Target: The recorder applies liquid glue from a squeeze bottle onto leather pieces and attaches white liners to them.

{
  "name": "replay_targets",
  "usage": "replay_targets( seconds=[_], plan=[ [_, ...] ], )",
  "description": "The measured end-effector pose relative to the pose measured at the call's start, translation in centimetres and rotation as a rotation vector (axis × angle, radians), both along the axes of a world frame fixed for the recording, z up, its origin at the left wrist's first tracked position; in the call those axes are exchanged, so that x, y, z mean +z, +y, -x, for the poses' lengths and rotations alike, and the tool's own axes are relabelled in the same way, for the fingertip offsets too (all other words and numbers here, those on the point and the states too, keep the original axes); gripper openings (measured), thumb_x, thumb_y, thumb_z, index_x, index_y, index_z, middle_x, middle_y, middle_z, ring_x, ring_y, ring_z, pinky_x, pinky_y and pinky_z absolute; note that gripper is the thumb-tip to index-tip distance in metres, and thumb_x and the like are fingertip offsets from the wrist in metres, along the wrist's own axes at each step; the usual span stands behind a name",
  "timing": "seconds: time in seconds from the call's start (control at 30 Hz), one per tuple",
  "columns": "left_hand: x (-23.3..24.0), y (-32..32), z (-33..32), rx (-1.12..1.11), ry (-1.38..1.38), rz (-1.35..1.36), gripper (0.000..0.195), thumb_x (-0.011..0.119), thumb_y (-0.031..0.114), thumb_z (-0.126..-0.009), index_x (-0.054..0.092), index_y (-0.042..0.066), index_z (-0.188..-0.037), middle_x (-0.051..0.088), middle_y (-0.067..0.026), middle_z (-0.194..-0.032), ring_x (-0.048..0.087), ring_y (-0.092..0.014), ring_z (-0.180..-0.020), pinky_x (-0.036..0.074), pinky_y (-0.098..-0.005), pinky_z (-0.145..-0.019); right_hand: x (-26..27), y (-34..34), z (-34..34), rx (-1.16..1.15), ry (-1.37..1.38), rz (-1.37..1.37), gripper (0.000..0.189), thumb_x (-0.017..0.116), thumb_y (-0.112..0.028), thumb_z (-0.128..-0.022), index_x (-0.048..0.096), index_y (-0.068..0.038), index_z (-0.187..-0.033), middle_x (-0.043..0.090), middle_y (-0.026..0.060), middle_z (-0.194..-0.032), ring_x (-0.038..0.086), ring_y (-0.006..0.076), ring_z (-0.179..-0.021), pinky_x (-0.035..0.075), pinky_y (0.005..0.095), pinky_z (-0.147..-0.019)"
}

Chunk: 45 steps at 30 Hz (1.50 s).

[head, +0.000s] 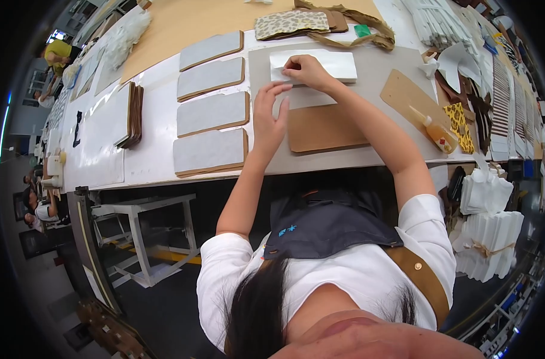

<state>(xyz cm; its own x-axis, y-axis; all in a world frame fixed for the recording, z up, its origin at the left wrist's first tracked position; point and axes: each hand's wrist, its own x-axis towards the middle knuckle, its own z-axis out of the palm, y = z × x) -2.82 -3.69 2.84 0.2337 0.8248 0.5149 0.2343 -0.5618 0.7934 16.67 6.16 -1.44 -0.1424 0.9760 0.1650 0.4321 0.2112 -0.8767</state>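
A stack of white sheets (339,65) lies on the grey board (263,67) before me. My right hand (309,72) reaches over the stack, its thumb and fingertips pinched on the top sheet near the left end, where the sheet looks creased. Just below that corner hovers my left hand (270,112), fingers apart and holding nothing. A brown rectangular panel (326,128) lies nearer to me, partly covered by my right forearm. To the left, several brown panels with pale grey faces (211,112) are laid out in a column.
Farther left stands a bundle of panels (129,116). At right, a glue bottle (440,134) rests on a brown board (407,96) beside a yellow leopard-print piece (458,128). Beyond the sheets lie a pale leopard-print stack (292,24), an olive fabric strip (382,33) and a green piece (362,30).
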Motion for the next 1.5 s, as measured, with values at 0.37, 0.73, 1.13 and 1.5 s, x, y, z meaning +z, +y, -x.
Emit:
replay_targets(
  seconds=[0.37, 0.73, 1.13, 1.5],
  plan=[
    [-3.8, 6.6, -1.9, 0.124, 0.563, -0.159, 0.056, 0.070, 0.022, -0.092, 0.051, 0.003, -0.141, 0.061, -0.0183, -0.134, 0.055, -0.036, -0.126, 0.042, -0.0497, -0.105, 0.7, 0.3, -3.3, 0.136, 0.169, 0.137, 0.024, 0.074, -0.027, -0.095, 0.070, -0.004, -0.090, 0.065, -0.0020, -0.082, 0.059, 0.0081, -0.077, 0.049, 0.0245, -0.072],
    [-1.2, 5.2, -3.1, 0.044, 0.553, -0.266, 0.040, 0.066, 0.030, -0.097, 0.065, 0.004, -0.128, 0.063, -0.0147, -0.135, 0.057, -0.035, -0.125, 0.040, -0.0475, -0.109, 9.5, -7.8, -15.5, -0.694, 0.898, -0.660, 0.012, 0.070, -0.012, -0.098, 0.067, -0.002, -0.103, 0.070, 0.0029, -0.095, 0.064, 0.0087, -0.082, 0.051, 0.0232, -0.079],
    [11.9, -3.0, -3.2, -0.358, -0.106, 0.436, 0.047, 0.060, 0.039, -0.104, 0.063, -0.002, -0.127, 0.072, -0.0121, -0.113, 0.069, -0.021, -0.104, 0.053, -0.0339, -0.083, 14.2, -18.9, -2.3, 0.018, -0.152, -0.669, 0.027, 0.082, -0.009, -0.079, 0.071, -0.005, -0.104, 0.067, 0.0109, -0.124, 0.062, 0.0299, -0.112, 0.051, 0.0391, -0.093],
    [14.8, -8.2, 2.4, -0.702, 0.707, -0.093, 0.030, 0.069, 0.011, -0.083, 0.065, 0.005, -0.112, 0.068, -0.0140, -0.100, 0.064, -0.039, -0.095, 0.052, -0.0458, -0.079, 16.1, -18.9, -2.3, 0.673, 0.039, -0.281, 0.093, 0.089, -0.044, -0.073, 0.051, 0.002, -0.144, 0.064, 0.0095, -0.127, 0.063, 0.0233, -0.111, 0.025, 0.0507, -0.121]
  ],
)
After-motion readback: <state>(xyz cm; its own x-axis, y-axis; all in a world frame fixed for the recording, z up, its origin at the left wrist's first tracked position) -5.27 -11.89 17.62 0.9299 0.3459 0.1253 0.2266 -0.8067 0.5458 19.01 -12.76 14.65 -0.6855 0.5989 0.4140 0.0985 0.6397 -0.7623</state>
